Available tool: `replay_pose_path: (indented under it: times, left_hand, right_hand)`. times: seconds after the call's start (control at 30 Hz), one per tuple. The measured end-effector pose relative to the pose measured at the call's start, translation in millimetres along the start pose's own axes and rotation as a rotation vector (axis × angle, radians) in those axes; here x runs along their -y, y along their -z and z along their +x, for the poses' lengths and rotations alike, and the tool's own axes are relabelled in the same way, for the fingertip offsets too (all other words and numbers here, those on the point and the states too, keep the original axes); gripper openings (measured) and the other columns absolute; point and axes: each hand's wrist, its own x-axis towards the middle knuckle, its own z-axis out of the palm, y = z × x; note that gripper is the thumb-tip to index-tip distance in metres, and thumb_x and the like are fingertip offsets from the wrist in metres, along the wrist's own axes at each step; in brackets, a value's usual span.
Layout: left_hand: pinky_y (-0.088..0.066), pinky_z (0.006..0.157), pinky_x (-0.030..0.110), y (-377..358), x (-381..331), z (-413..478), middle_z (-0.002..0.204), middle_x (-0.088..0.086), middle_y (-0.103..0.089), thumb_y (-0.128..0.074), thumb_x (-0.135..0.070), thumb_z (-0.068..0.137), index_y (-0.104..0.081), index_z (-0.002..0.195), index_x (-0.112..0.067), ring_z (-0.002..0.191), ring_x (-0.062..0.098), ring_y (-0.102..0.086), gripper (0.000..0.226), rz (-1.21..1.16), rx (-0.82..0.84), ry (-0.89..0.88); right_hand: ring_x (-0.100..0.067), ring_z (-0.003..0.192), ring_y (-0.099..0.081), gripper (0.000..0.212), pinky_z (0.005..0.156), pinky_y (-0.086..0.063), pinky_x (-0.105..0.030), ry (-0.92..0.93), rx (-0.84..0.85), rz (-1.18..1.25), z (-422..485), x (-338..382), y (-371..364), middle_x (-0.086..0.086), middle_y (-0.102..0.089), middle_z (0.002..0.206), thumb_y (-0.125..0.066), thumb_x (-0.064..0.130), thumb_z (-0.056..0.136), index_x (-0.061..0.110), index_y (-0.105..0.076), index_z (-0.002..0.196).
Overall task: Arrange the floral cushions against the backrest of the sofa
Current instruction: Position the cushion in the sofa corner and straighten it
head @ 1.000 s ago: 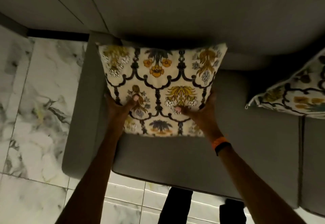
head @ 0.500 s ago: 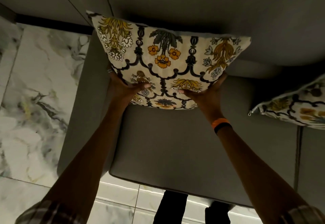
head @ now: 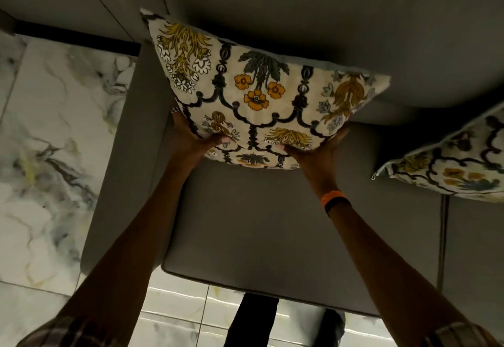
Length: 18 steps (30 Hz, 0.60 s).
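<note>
Head view: a second cushion (head: 452, 166) lies on the grey sofa (head: 272, 224) to the right, marble floor (head: 54, 155) to the left. Since a second ago the cushion (head: 259, 95) has risen against the backrest (head: 327, 19). Cream with yellow flowers and black scrollwork, it is gripped at its lower edge by the left hand (head: 191, 139) and right hand (head: 313, 153).

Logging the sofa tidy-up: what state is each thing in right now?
Floral cushion: held up by its lower edge, top against the backrest.
Second floral cushion: lying on the seat, untouched.
Left hand: grip closed on the cushion.
Right hand: grip closed on the cushion.
</note>
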Motion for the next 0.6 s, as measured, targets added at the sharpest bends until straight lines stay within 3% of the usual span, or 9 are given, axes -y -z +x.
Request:
replay_pose_path:
  times: [0.07, 0.13, 0.17, 0.23, 0.3, 0.4, 0.53, 0.6]
  left_hand:
    - [-0.024, 0.098, -0.011, -6.8, 0.3, -3.1, 0.158, 0.002, -0.033, -0.096, -0.01, 0.061, -0.017, 0.156, -0.004, 0.141, 0.01, -0.03, 0.123, 0.015, -0.021, -0.022]
    - [-0.019, 0.091, -0.016, -14.4, -5.3, -0.6, 0.156, 0.0, -0.027, -0.093, -0.004, 0.065, -0.011, 0.156, -0.001, 0.141, 0.01, -0.026, 0.123, 0.033, -0.024, -0.006]
    - [-0.02, 0.093, -0.014, -17.3, -0.6, 3.3, 0.16, 0.005, -0.025, -0.093, -0.004, 0.066, -0.009, 0.156, -0.001, 0.144, 0.012, -0.025, 0.123, 0.042, -0.037, 0.007]
    - [-0.026, 0.103, -0.004, -20.0, -3.5, -1.1, 0.165, 0.013, -0.021, -0.093, -0.007, 0.066, -0.006, 0.157, -0.003, 0.148, 0.015, -0.025, 0.125, 0.018, -0.021, 0.028]
    - [-0.03, 0.11, 0.008, -23.3, 0.2, -16.2, 0.166, 0.013, -0.019, -0.093, -0.011, 0.067, -0.002, 0.158, -0.007, 0.145, 0.011, -0.024, 0.128, 0.028, -0.055, 0.084]
    - [-0.026, 0.122, 0.039, -43.4, 8.2, -55.1, 0.168, 0.011, -0.013, -0.094, -0.029, 0.067, -0.001, 0.16, -0.018, 0.151, 0.022, -0.022, 0.132, 0.01, 0.009, 0.175]
    - [-0.024, 0.121, 0.041, -109.0, 6.6, -134.7, 0.168, 0.02, -0.008, -0.085, -0.024, 0.079, -0.001, 0.161, -0.01, 0.154, 0.036, -0.017, 0.118, 0.264, 0.169, 0.377]
    - [-0.024, 0.122, 0.045, -148.3, 4.2, -169.6, 0.167, 0.022, -0.011, -0.081, -0.027, 0.083, -0.004, 0.16, -0.008, 0.154, 0.038, -0.017, 0.111, 0.386, 0.37, 0.286]
  right_hand:
    - [-0.011, 0.138, -0.041, 0.133, 0.101, -0.033, 0.008, 0.001, -0.018, -0.015, -1.2, -6.0, 2.5, 0.024, -0.041, 0.141, -0.096, 0.007, 0.072, 0.001, 0.001, 0.162]
    - [-0.021, 0.146, -0.045, 0.136, 0.122, -0.039, -0.021, -0.023, 0.018, -0.07, 5.3, -7.4, 2.7, 0.005, -0.048, 0.157, -0.098, 0.013, 0.071, -0.004, 0.001, 0.162]
    - [-0.022, 0.147, -0.045, 0.137, 0.126, -0.038, -0.032, -0.046, 0.056, -0.08, 10.0, -8.2, 2.5, -0.007, -0.047, 0.161, -0.098, 0.016, 0.071, -0.004, 0.001, 0.163]
    - [-0.018, 0.144, -0.048, 0.132, 0.122, -0.039, -0.031, -0.036, 0.109, -0.119, 14.1, -11.5, 6.1, -0.013, -0.049, 0.16, -0.1, 0.021, 0.068, 0.001, -0.011, 0.164]
    - [-0.026, 0.147, -0.049, 0.131, 0.12, -0.043, -0.035, -0.023, 0.144, -0.161, 10.5, -15.0, 15.6, -0.013, -0.046, 0.162, -0.1, 0.033, 0.063, 0.007, -0.021, 0.165]
    - [-0.035, 0.156, -0.034, 0.121, 0.123, -0.04, -0.047, -0.023, 0.2, -0.239, -14.4, -27.9, 42.5, -0.013, -0.028, 0.171, -0.096, 0.02, 0.072, 0.016, -0.021, 0.166]
    - [-0.031, 0.159, -0.029, 0.115, 0.121, -0.031, -0.035, -0.163, 0.273, -0.306, -48.2, -68.5, 110.3, -0.011, -0.023, 0.173, -0.091, 0.017, 0.08, 0.021, -0.016, 0.168]
    - [-0.031, 0.157, -0.032, 0.109, 0.122, -0.031, -0.036, -0.218, 0.296, -0.343, -56.6, -90.1, 161.1, -0.011, -0.027, 0.171, -0.089, 0.019, 0.083, 0.02, -0.02, 0.167]
